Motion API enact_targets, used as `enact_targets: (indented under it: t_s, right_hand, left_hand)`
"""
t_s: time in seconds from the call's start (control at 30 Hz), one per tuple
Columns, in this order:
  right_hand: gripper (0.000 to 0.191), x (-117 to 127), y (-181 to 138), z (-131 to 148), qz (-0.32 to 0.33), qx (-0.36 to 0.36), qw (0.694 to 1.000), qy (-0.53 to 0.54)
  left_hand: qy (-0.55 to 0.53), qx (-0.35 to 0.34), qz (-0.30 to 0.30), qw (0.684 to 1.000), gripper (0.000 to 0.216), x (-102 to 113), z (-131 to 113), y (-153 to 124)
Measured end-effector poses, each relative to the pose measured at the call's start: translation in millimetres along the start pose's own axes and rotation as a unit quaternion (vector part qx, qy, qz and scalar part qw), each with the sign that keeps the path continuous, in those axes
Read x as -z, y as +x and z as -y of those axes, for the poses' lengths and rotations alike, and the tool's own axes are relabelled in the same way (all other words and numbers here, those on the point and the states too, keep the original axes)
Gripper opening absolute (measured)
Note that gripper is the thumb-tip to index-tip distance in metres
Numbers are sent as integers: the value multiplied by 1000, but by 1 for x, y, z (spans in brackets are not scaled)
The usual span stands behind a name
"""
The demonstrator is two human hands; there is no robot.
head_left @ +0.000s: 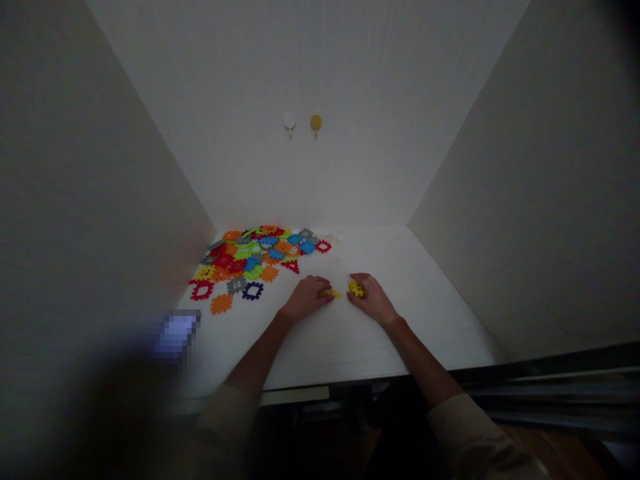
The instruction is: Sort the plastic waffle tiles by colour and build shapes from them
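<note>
Over the middle of the white table, my left hand (309,298) is closed on a small yellow piece (331,292), mostly covered by the fingers. A short way to the right, my right hand (371,298) grips a yellow notched plastic building tile (357,288) between thumb and fingers. The two yellow pieces are apart. Left of my hands spreads a pile of colourful notched tiles (233,262), in red, orange, green, blue and grey. Nearest my left hand in that pile are a red triangular tile (291,266) and an orange tile (269,273).
White panels enclose the table (400,260) at the back and both sides. A white hook (289,124) and a yellow hook (316,123) hang on the back panel. At the left table edge lies a blurred, pixelated phone-like screen (175,335), with a dark blurred shape before it.
</note>
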State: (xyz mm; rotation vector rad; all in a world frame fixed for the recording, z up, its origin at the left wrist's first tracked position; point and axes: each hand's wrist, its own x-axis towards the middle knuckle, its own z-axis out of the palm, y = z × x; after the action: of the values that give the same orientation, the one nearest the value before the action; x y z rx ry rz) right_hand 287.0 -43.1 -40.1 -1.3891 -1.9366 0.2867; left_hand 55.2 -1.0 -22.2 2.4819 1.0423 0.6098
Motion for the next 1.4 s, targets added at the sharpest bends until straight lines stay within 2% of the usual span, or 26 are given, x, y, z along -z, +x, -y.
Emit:
enact_targets:
  t_s: [0.2,0.43,0.7,1.0,1.13,1.4]
  right_hand:
    - [44,8,-1,-16,-8,8,1000,-3]
    - [43,28,-3,-40,-20,4,1000,-11]
    - [43,43,-5,-55,-24,2,1000,-12]
    - [51,40,-6,-59,-51,-9,999,-13]
    - [44,39,-5,-59,-63,-14,998,-7]
    - [39,40,-4,-55,-60,-12,998,4]
  left_hand:
    - [-5,-17,-4,1000,26,-8,-4,14]
    - [28,-29,13,999,29,-26,-21,42]
    - [57,-17,17,998,30,-37,-37,64]
    - [25,-20,-12,999,36,-47,-33,63]
    - [9,-29,-24,999,43,-46,-31,58]
    - [40,6,-9,999,35,-47,-41,60]
